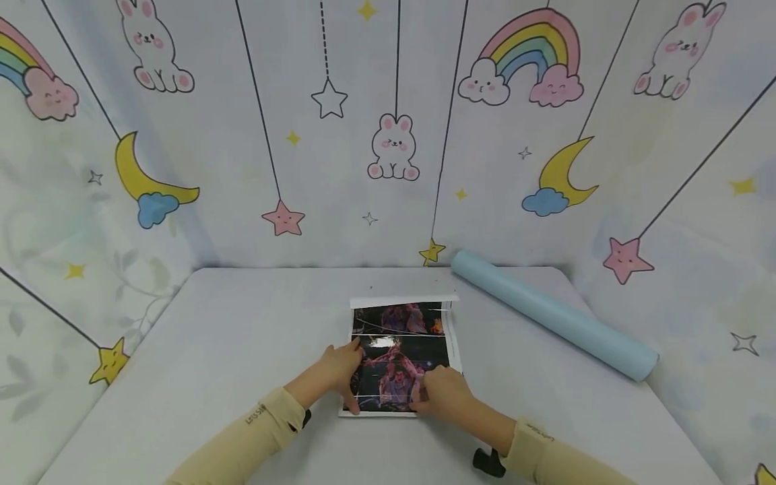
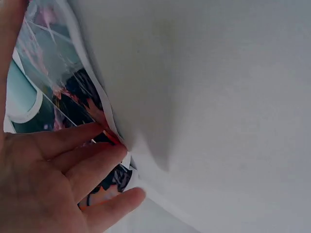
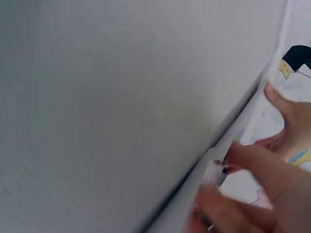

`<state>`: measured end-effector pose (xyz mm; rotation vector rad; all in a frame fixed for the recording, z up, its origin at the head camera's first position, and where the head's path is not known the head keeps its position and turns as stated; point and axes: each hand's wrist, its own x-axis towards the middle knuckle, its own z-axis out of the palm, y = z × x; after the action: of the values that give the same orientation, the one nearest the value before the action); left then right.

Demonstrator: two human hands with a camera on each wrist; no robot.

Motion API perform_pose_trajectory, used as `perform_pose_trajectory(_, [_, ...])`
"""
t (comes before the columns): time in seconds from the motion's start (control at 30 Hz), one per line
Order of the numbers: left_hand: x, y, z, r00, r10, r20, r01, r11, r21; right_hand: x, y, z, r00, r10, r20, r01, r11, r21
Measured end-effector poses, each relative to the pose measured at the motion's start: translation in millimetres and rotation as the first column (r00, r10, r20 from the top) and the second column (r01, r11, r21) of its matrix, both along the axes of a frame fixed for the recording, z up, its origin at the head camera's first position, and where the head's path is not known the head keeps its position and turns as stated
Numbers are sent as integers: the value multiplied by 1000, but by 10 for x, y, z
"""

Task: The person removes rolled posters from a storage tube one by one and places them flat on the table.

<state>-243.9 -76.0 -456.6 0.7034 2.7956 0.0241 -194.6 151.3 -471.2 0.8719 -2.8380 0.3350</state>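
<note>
A flat, glossy printed picture sheet (image 1: 397, 357) with dark, colourful images and white borders lies on the white table in the head view. Creased clear film (image 2: 53, 53) covers it in the left wrist view. My left hand (image 1: 339, 370) rests along the sheet's left edge. Seen from the left wrist, its fingers (image 2: 92, 170) are extended, with tips touching the white edge. At the lower right side, my right hand (image 1: 445, 394) has curled fingers and pinches the covering or edge. The right wrist view blurs this hand (image 3: 257, 160), hiding the exact grip.
A long pale blue roll (image 1: 552, 313) lies diagonally at the table's back right. White cloth walls (image 1: 339, 168) printed with rabbits, stars and moons surround the table (image 1: 200, 377). Dark wrist straps (image 1: 488, 463) show by the sleeves.
</note>
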Motion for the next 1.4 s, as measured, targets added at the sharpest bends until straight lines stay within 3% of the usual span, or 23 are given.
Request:
perform_pose_trajectory(0.07, [0,-11,7,999,-3,33,3,1000,-4,-23,26,-9,993,63,99,-53,993,-101])
perform_pose_trajectory(0.13, [7,-24,2,998,-4,55,4,1000,-5,-74,58,-7,969,120,217,-76,977,-199])
perform_pose_trajectory(0.23, [22,-45,-15,998,-7,60,7,1000,1,-208,127,20,928,123,352,-27,964,-265])
perform_pose_trajectory(0.4, [33,-68,-31,998,4,62,-6,1000,19,-492,280,125,906,74,418,47,961,-271])
perform_pose_trajectory(0.57, [38,-72,-6,997,-1,73,2,1000,-24,-787,422,156,858,0,514,140,962,-234])
perform_pose_trajectory(0.7, [65,-74,14,997,-10,73,13,999,-51,-988,475,132,864,-39,502,138,977,-161])
perform_pose_trajectory(0.83, [131,-67,15,998,-22,62,28,996,-86,-1122,498,96,896,-90,435,148,984,-100])
perform_pose_trajectory(0.97, [232,-75,-11,998,-40,57,45,995,-94,-1186,518,79,943,-102,317,116,993,-26])
perform_pose_trajectory(1.03, [286,-90,-29,998,-50,50,54,995,-88,-1199,526,78,952,-113,286,115,993,13])
perform_pose_trajectory(1.23, [432,-145,-20,995,-93,32,95,994,-54,-1232,546,70,924,-195,328,177,981,84])
perform_pose_trajectory(1.4, [479,-153,-40,993,-112,20,113,992,-63,-1272,557,25,898,-222,381,193,975,114])
